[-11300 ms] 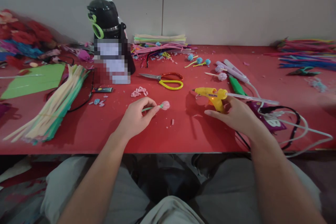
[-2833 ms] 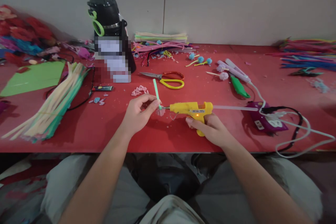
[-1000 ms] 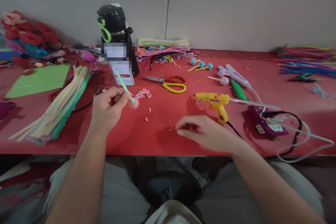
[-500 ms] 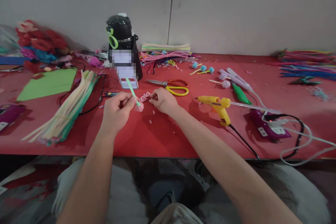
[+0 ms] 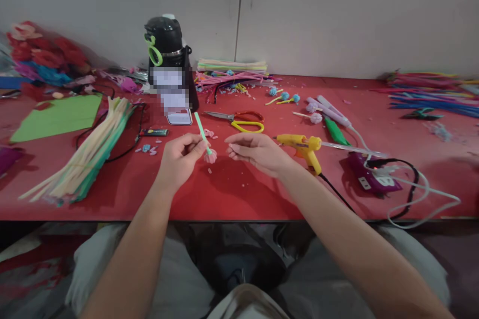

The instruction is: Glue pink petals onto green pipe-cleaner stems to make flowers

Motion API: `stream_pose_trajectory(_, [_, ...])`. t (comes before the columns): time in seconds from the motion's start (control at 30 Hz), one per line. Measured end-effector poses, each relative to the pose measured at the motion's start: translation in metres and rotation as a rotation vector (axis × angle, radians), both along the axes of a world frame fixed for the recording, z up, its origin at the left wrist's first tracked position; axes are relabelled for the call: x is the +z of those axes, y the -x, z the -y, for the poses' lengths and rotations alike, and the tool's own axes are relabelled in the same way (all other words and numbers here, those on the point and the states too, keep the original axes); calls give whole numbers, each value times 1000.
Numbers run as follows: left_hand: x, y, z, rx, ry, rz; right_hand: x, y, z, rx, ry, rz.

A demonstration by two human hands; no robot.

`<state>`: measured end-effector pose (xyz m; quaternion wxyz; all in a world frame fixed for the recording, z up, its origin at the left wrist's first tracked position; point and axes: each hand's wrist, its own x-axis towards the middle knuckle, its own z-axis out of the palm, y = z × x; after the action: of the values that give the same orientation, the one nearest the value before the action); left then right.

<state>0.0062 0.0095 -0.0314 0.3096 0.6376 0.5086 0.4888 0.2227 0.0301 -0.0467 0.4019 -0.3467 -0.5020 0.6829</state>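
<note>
My left hand point(image 5: 183, 159) is closed, pinching the green stem of a small pipe-cleaner flower point(image 5: 210, 156). Its pink head points down toward me, while the stem leans up and away. To the right of the flower and apart from it is my right hand point(image 5: 260, 152), thumb and fingers drawn together. Whatever small piece lies between those fingertips is too small to make out. Just behind the flower lie loose pink pipe-cleaner bits point(image 5: 210, 133) on the red table cover point(image 5: 224, 194). Scissors point(image 5: 241, 122) with red and yellow handles rest beyond my right hand.
A yellow glue gun point(image 5: 301, 147) lies right of my right hand, its cord running to a purple power strip point(image 5: 368, 174). Bundled pipe cleaners point(image 5: 82, 154) lie at left. A phone point(image 5: 179, 117) leans against a black bottle point(image 5: 172, 60). Finished blue pompom stems point(image 5: 285, 96) lie farther back.
My right hand has drawn back to the right from the pink bits, which now show fewer pieces. The flower in my left hand has shifted slightly right and its stem stands more upright.
</note>
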Motion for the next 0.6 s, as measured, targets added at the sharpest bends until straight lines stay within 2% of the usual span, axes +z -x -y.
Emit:
stream_pose_trajectory(0.17, [-5, -20, 5, -219, 128, 103, -2, -27, 29, -95, 109, -39])
stream_pose_trajectory(0.3, [-9, -33, 4, -221, 106, 97, -12, -42, 44, -160, 123, -21])
stream_pose_trajectory(0.43, [-11, -45, 5, -293, 167, 131, -22, -47, 47, -211, 121, -34])
stream_pose_trajectory(0.6, [-8, -55, 11, -378, 185, 61, -24, -45, 47, -240, 60, -27])
